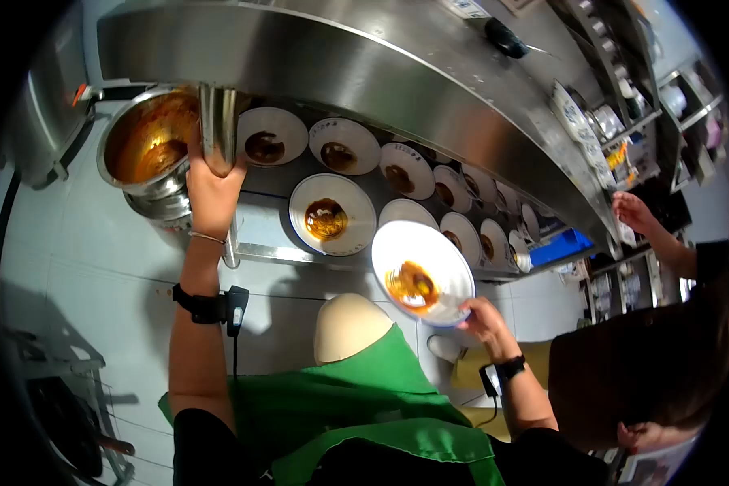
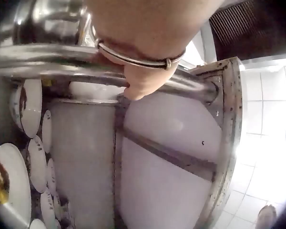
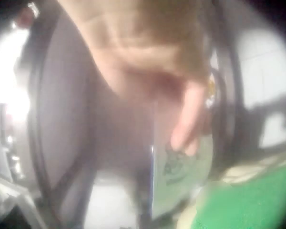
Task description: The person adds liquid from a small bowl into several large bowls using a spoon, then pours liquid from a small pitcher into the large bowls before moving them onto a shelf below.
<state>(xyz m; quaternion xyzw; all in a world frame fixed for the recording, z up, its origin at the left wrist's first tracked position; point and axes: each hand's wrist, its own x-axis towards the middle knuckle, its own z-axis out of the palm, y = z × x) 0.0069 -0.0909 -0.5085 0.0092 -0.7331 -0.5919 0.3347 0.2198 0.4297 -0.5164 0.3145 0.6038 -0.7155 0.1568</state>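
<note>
My left hand (image 1: pixel 212 190) grips the upright steel table leg (image 1: pixel 218 121); in the left wrist view its fingers (image 2: pixel 138 88) curl round that pipe. To its left stands a steel pot (image 1: pixel 130 174) stained with reddish-orange sauce. My right hand (image 1: pixel 486 318) holds a white bowl (image 1: pixel 454 267) by its rim, tilted, out in front of the lower shelf. Brown, oily sauce (image 1: pixel 411 285) pools in it. The right wrist view is blurred and shows my fingers (image 3: pixel 183 129) against the bowl's printed outer wall (image 3: pixel 178 179).
Rows of white bowls with dark sauce (image 1: pixel 344 147) stand on the lower shelf (image 1: pixel 275 257) beneath the steel counter (image 1: pixel 324 57). One bowl (image 1: pixel 332 231) sits near the shelf's front. Another person (image 1: pixel 640 356) stands at the right. A pan (image 1: pixel 65 429) is at lower left.
</note>
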